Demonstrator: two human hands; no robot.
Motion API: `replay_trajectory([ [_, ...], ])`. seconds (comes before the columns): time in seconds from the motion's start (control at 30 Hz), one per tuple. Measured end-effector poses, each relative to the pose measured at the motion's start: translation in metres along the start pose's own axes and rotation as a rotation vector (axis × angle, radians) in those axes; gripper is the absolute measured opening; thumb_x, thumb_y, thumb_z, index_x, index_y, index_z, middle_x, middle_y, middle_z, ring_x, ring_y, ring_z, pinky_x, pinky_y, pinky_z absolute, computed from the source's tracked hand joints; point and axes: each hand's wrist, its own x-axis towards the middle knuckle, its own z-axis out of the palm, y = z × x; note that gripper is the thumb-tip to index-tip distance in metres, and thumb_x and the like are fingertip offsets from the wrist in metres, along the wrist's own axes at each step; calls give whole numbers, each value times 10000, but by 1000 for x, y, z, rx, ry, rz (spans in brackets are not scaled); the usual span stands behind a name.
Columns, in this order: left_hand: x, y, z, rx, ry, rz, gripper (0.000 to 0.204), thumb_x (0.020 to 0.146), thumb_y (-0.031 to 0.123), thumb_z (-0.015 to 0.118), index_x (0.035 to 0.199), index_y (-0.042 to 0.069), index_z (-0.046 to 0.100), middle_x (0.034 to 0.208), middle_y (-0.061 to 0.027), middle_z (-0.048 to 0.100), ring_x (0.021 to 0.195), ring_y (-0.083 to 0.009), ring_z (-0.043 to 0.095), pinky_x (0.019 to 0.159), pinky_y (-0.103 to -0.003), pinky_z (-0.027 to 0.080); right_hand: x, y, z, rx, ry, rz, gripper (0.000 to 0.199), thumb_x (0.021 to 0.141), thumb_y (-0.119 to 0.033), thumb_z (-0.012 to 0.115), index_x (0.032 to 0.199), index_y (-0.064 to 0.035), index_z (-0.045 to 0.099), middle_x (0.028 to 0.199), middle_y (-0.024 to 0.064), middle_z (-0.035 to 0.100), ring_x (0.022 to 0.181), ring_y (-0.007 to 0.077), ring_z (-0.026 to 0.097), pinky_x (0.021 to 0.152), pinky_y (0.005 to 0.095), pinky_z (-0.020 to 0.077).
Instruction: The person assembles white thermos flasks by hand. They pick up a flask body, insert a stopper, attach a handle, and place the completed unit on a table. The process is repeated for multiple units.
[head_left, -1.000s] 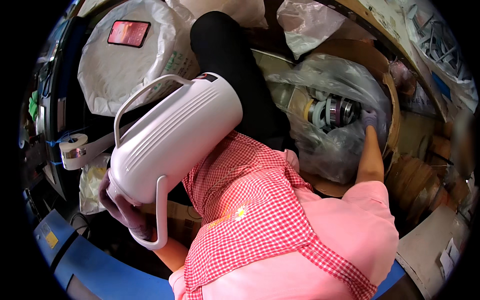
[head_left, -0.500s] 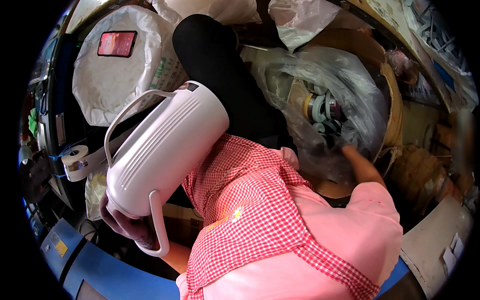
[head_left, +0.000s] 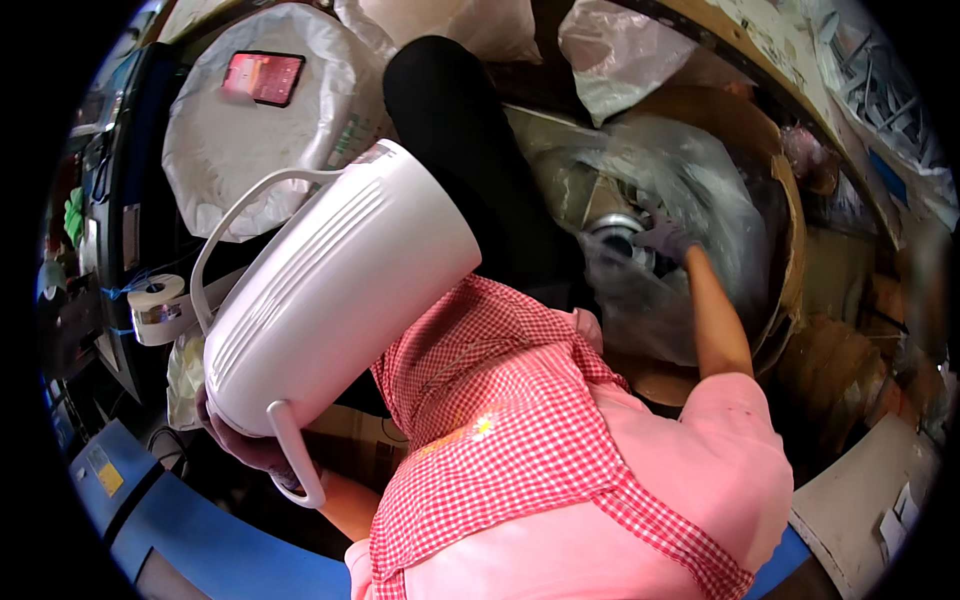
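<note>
My left hand [head_left: 245, 445] grips the base of a large white ribbed plastic housing [head_left: 340, 290] with a thin looped handle, held tilted in front of my red-checked apron. My right hand [head_left: 662, 238], gloved, reaches forward into a clear plastic bag [head_left: 690, 190] inside a big cardboard box [head_left: 790, 250]. Its fingers rest on a round metal part [head_left: 612, 232] in the bag; the motion blur hides whether they close on it.
A white sack [head_left: 240, 150] with a red label lies at the upper left. A roll of white tape [head_left: 160, 305] sits on the left by a dark bench. A blue bin edge [head_left: 150, 500] runs along the lower left. More plastic bags [head_left: 620, 60] are piled behind.
My right hand moved left and deeper into the plastic bag, onto the metal part. The white housing stayed in my left hand, shifting a little as my head turned.
</note>
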Motion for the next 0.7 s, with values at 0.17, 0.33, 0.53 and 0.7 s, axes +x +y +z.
replay_trajectory([
  [0.17, -28, -33, -8, 97, 125, 163, 520, 1043, 307, 439, 1405, -66, 440, 1404, -213, 509, 1222, -296, 545, 1045, -446, 438, -85, -148, -75, 520, 150, -654, 905, 671, -190, 890, 1413, -4, 406, 1300, 108, 581, 1175, 214, 556, 1026, 350, 447],
  [0.33, -13, -26, 16, -561, 117, -389, 498, 1050, 318, 402, 1380, -47, 478, 1345, -161, 566, 1239, -266, 524, 1089, -409, 375, -134, -275, -73, 610, 353, -1246, 1055, 764, -716, 708, 1426, 44, 396, 1293, 116, 573, 1224, 210, 528, 1066, 360, 402],
  [0.53, -5, -11, 22, -1010, 196, -572, 473, 1030, 324, 416, 1336, -21, 519, 1288, -118, 606, 1166, -223, 578, 1059, -354, 419, -191, -372, -1, 559, 36, -1230, 960, 503, -248, 942, 1317, 48, 530, 1149, 105, 638, 1054, 203, 614, 907, 354, 512],
  [0.7, -29, -32, -2, -456, 128, -361, 407, 964, 141, 638, 1320, -17, 520, 1262, -121, 623, 1165, -211, 588, 1003, -365, 487, -197, -375, 12, 199, 277, -1761, 1122, 359, -424, 988, 1301, 23, 572, 1124, 127, 596, 1066, 331, 576, 970, 477, 477],
])
